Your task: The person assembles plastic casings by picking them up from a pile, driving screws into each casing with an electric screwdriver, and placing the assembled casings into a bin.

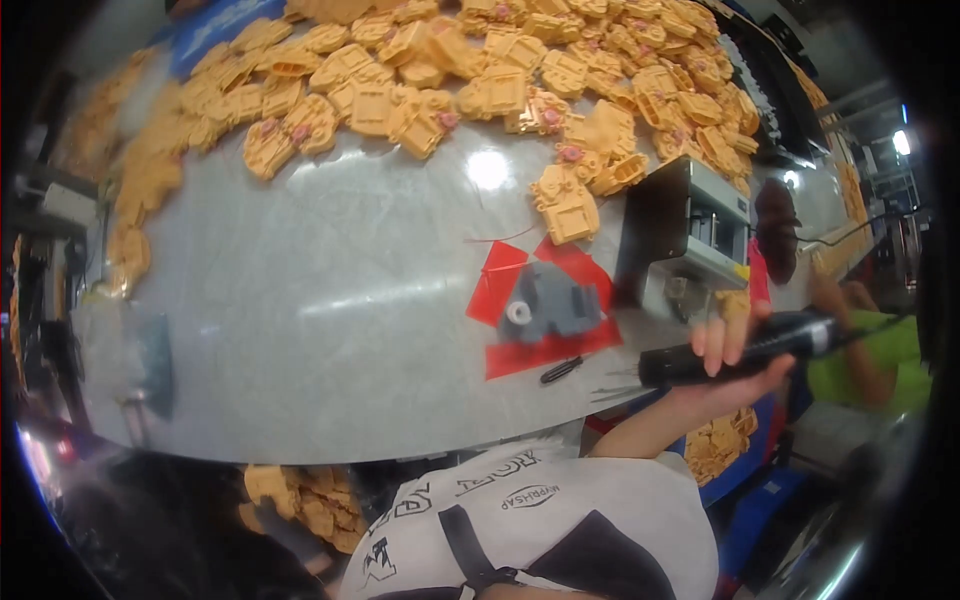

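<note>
Grips one black cylindrical corded tool (790, 337) in the right hand (735, 345), with fingers wrapped round the barrel. Holds it nearly crosswise along its long axis, cord end to the right, free end to the left. Has one grey moulded fixture (550, 305) left of this grip and slightly farther from the body, on the metal table (330, 370), nearer the right hand than the left. Rests the left hand (285, 530), apparently grey-covered, low by a lower-left heap of housings (325, 500); cannot tell whether spread or clasped. Counting outward: one white ring (519, 313) on the fixture, three red strips (497, 283) around it, one slim black hand tool (561, 370) just below, one boxy machine (690, 215) beyond, and tan moulded housings (500, 90) too overlapped to count along the far side.
</note>
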